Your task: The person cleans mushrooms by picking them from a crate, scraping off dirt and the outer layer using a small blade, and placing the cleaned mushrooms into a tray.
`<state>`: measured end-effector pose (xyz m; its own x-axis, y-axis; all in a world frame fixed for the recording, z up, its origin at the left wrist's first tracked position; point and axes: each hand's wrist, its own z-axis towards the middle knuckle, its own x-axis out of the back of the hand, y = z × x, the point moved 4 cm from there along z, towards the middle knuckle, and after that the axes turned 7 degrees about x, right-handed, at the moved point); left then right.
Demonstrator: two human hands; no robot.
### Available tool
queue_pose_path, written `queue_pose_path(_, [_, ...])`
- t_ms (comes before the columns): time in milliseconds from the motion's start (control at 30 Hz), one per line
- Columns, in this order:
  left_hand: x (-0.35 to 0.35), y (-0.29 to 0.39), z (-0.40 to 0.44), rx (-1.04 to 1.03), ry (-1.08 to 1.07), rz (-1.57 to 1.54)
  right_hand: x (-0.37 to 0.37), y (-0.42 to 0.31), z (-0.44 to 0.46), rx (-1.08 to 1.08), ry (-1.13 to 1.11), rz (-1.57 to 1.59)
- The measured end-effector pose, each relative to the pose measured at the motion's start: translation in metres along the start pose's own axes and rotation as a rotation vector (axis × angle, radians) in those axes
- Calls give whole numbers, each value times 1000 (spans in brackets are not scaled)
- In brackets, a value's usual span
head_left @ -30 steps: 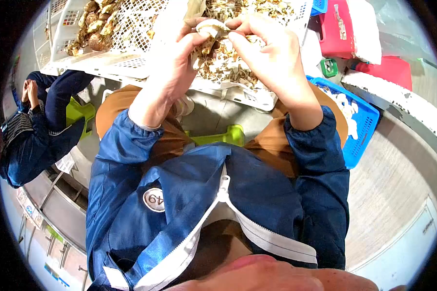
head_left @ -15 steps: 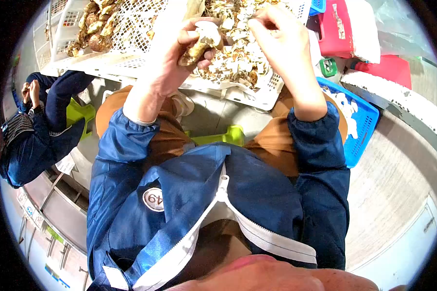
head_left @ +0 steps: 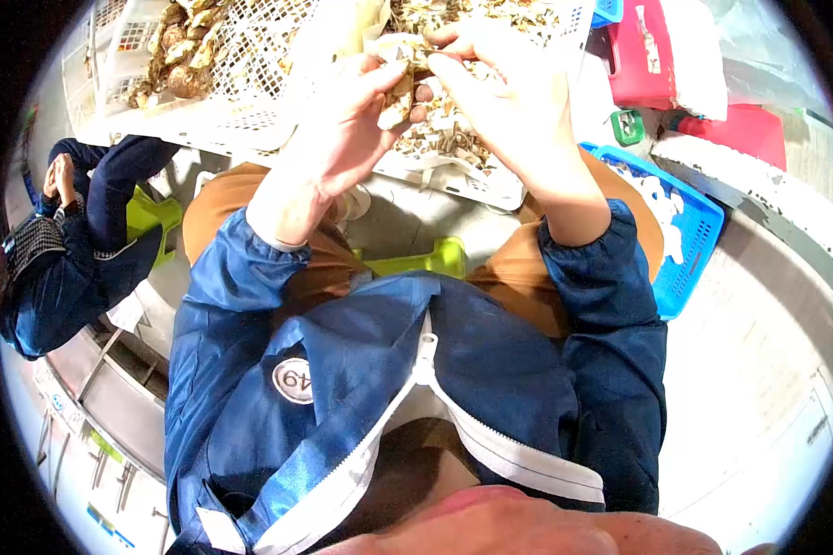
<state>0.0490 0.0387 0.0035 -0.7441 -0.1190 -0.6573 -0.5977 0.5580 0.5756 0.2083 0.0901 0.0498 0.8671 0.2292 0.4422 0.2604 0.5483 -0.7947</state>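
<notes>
My left hand (head_left: 342,125) is closed around a pale, brown-stained mushroom (head_left: 397,104), its fingers curled behind it. At the upper end of that mushroom, the thumb and fingertips of my right hand (head_left: 513,97) pinch its edge. Glare and the fingers hide part of the contact. Both hands are above a white plastic crate (head_left: 476,188) strewn with pale and brown peelings (head_left: 449,139).
To the left, a white perforated crate (head_left: 250,122) holds brown, knobbly mushrooms (head_left: 183,65). A blue basket (head_left: 689,268) with white pieces sits by my right knee. A red container (head_left: 640,55) stands at upper right. Another person (head_left: 69,250) sits at far left.
My right hand has moved left and down onto the mushroom, from a spot apart from it. My left hand has turned the mushroom more upright.
</notes>
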Motion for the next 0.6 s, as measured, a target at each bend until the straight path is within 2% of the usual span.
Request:
queue_pose_path(100, [0,-1,-1,15,23,-18,-2,4,-1,76,54,13])
queue_pose_path(200, [-1,1,-2,19,29,7,0,4,-3,-150,-13,105])
queue_pose_path(233, [-1,3,-2,20,37,18,-2,10,-1,-39,38,187])
queue_pose_path(333, [1,7,-5,23,38,-5,5,20,0,-373,-69,403])
queue_pose_path(367, [6,3,-4,19,42,-63,5,31,-2,-440,-38,448])
queue_pose_path(467, [1,5,-2,25,-129,-92,17,16,8,-414,105,115])
queue_pose_path(500, [3,4,1,67,-182,-116,21,13,10,-230,54,-73])
queue_pose_path(600, [8,1,4,43,-96,-178,17,-4,10,40,75,-180])
